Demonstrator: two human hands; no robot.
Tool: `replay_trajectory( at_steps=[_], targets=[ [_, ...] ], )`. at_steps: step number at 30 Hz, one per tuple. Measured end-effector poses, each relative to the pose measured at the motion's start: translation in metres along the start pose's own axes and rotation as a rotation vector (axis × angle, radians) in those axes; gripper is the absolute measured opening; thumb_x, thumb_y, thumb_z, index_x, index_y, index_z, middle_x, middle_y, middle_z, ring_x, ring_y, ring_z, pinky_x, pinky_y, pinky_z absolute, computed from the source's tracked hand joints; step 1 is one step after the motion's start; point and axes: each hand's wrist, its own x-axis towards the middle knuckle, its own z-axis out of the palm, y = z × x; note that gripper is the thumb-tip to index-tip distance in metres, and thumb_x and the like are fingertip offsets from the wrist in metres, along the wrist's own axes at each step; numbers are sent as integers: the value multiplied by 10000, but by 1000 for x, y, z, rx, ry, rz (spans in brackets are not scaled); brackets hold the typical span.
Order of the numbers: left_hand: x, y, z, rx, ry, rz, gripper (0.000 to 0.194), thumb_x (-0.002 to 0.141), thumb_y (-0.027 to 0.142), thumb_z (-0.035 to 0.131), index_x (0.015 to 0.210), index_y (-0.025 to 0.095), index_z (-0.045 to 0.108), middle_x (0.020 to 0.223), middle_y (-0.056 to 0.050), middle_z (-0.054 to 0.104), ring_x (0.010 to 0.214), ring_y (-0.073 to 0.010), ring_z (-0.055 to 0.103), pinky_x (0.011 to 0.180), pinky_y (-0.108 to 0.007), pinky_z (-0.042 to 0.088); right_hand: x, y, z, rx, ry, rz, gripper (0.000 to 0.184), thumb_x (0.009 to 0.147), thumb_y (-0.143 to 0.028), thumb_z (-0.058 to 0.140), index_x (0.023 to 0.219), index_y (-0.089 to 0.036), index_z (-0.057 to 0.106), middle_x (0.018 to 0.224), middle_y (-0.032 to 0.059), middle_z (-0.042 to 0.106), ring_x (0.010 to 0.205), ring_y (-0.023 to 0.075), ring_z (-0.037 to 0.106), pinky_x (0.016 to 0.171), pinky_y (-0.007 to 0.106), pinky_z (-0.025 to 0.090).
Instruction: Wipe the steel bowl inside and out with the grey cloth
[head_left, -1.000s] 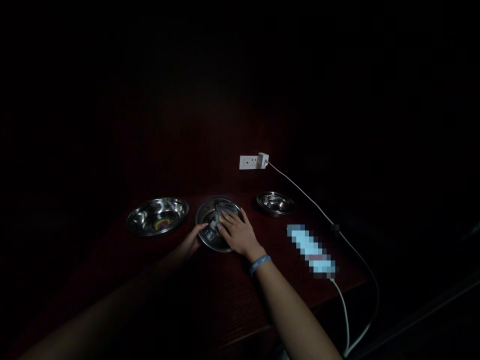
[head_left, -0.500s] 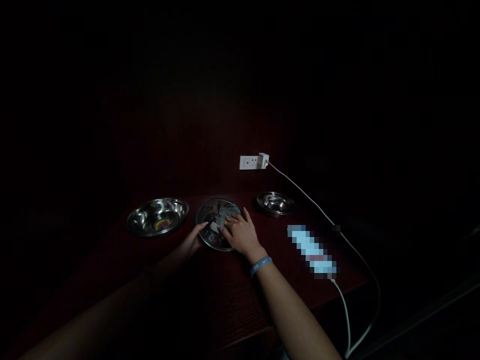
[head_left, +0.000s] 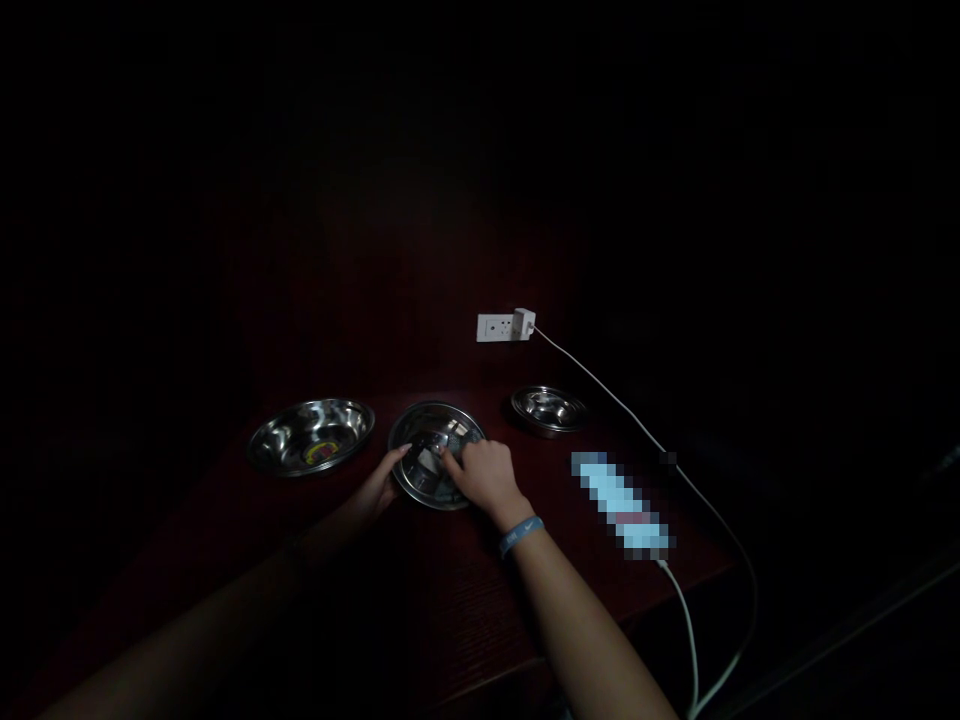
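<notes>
A round, shiny steel bowl point(head_left: 429, 480) is tilted up toward me between my two hands. My left hand point(head_left: 382, 487) grips its left rim, thumb laid over the inner edge. My right hand point(head_left: 491, 475), with a blue wristband, is closed at the right rim; its thumb rests on the inside and its fingers curl over the edge, mostly out of sight. A greyish patch shows on the bowl beside the right fingers; whether it is cloth or a reflection I cannot tell.
A wide steel bowl point(head_left: 289, 445) with a yellow and red sticker stands left, and a smaller stack of steel dishes point(head_left: 549, 408) at the back right. A blurred, lit phone point(head_left: 621, 505) lies right, its white cable point(head_left: 600, 382) running to a charger point(head_left: 523, 322) in a wall socket point(head_left: 491, 328).
My right hand has moved from spread fingers pressing a grey cloth inside the bowl to a closed grasp at the right rim. The cloth no longer shows clearly. My left hand keeps its hold.
</notes>
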Motion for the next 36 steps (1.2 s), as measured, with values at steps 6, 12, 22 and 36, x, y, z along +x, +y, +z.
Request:
replay_trajectory(
  at_steps=[6, 12, 22, 36],
  targets=[
    [4, -2, -3, -22, 6, 23, 443, 896, 417, 556, 1259, 174, 636, 1225, -107, 708, 1306, -266, 541, 1134, -385, 388, -2, 0, -5, 22, -11, -42, 683, 992, -606, 293, 881, -134, 774, 898, 158, 762, 854, 242, 718, 754, 299, 499],
    [4, -1, -1, -37, 1, 39, 510, 910, 433, 532, 1326, 142, 583, 1225, -115, 708, 1309, -256, 538, 1149, -368, 368, -2, 7, -2, 161, -28, -111, 684, 979, -643, 310, 762, -174, 757, 779, 91, 746, 764, 186, 684, 705, 252, 472],
    [6, -1, -1, -39, 18, 61, 398, 877, 413, 539, 1135, 149, 687, 1086, -97, 760, 1270, -277, 571, 1120, -370, 405, -4, 2, 11, 647, -129, -478, 408, 1016, -470, 410, 1217, -248, 688, 1173, 7, 724, 1077, 165, 661, 945, 270, 482],
    [9, -7, -3, -38, 36, 107, 389, 837, 341, 594, 1185, 188, 674, 1255, -91, 696, 1386, -254, 448, 1173, -370, 324, -4, -6, 35, 253, 175, -603, 525, 1036, -370, 380, 1528, -196, 328, 1603, 127, 254, 1503, 275, 178, 1181, 556, 301]
  ],
)
